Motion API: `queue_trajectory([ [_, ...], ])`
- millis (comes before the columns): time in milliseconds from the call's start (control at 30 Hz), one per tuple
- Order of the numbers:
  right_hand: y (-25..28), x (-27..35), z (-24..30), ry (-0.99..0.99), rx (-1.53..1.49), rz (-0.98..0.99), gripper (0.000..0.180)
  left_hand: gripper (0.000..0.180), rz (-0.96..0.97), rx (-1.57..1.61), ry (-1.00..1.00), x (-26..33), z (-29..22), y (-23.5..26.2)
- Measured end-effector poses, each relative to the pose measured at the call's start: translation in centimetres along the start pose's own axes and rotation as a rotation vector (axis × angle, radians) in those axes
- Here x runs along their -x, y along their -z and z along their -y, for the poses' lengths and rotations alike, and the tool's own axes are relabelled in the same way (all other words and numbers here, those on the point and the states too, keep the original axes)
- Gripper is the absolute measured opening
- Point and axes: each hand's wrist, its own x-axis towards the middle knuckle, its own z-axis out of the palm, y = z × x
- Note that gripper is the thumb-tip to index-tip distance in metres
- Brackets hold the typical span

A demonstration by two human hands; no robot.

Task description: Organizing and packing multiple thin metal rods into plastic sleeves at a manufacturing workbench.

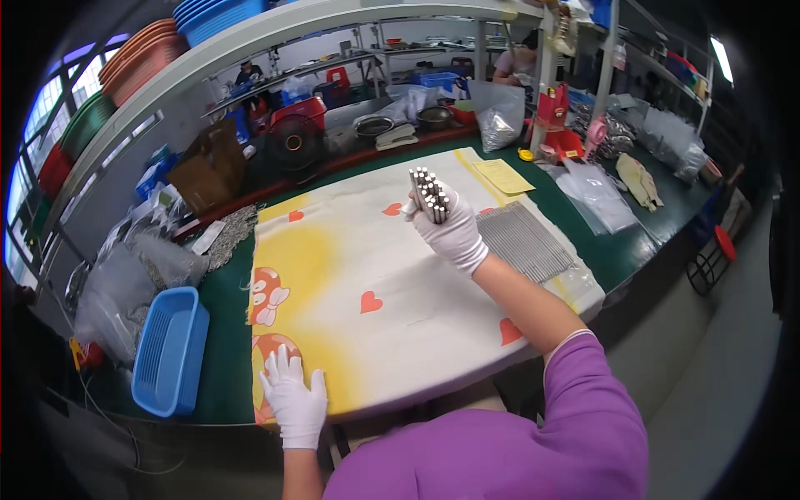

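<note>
— Gloved hands at work: what does each one hold?

— White gloves on both. Her right hand (pixel 450 229), no, say the person's right hand, is closed around a bundle of metal rods (pixel 429 193), lifted above the cloth with the rod ends pointing up and toward the camera. The left hand (pixel 293 398) lies flat with fingers spread, holding nothing, pressed on the near edge of the cloth.

— Where is the bundle against the rest?

— Over the far middle of a white and yellow cloth (pixel 367 267) printed with red hearts, which covers a green counter (pixel 225 367). Just right of the raised hand, a flat row of more rods (pixel 525 240) lies side by side on the cloth.

— And round about?

— A blue plastic basket (pixel 171 350) stands on the counter well left of the flat hand, with clear bags (pixel 125 287) of small metal parts beyond it. A yellow sheet of paper (pixel 504 177) lies past the rod row, and more clear bags (pixel 598 196) sit to the right. A black fan (pixel 293 142) stands at the counter's far edge. Stacked trays in orange, green and blue (pixel 218 15) rest on the shelf overhead.
</note>
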Motion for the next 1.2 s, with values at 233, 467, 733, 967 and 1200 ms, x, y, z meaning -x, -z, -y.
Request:
queue_trajectory([
  [233, 1.7, -0.4, 5.1, -0.332, -0.546, -0.126, 0.024, 0.048, 0.018, -0.008, 0.008, 0.7, 0.5, 0.4],
  [467, 0.3, 4.6, 1.9, -0.615, -0.562, 0.123, 0.026, 0.053, -0.042, 0.125, -0.016, 0.1, 0.6, -0.2],
  [733, 0.5, 4.5, 1.7, -0.553, -0.463, 0.302, 0.029, 0.081, 0.015, 0.897, -0.455, -8.1, -9.2, 4.7],
  [967, -0.4, 6.3, -1.6, -0.127, -0.016, 0.256, 0.041, 0.081, 0.120, 1.258, -0.519, -13.6, -20.6, 2.7],
  [1200, 0.3, 5.7, -0.5, -0.721, -0.135, 0.524, 0.027, 0.065, 0.208, 1.575, -0.284, -15.7, -20.8, 2.5],
])
